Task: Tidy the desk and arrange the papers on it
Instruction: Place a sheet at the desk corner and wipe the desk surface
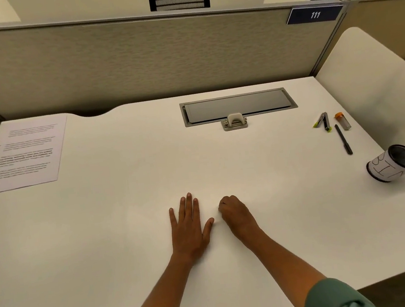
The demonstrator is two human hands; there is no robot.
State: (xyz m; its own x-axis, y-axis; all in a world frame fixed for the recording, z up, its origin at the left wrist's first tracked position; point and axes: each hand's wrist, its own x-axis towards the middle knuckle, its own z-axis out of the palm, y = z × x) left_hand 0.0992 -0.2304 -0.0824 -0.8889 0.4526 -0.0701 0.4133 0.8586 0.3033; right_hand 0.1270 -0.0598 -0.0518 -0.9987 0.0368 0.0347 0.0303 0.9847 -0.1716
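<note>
At the far left corner of the tabletop (125, 186) lay a printed paper (25, 153), squared to the edge. Near the front edge, the left hand (188, 227) rested flat with fingers spread, just beside the right hand (236, 216), whose fingers were curled under, holding nothing. Toward the right edge sat a staple remover (322, 122), a pen (343, 139) and a tipped cup (393, 163).
</note>
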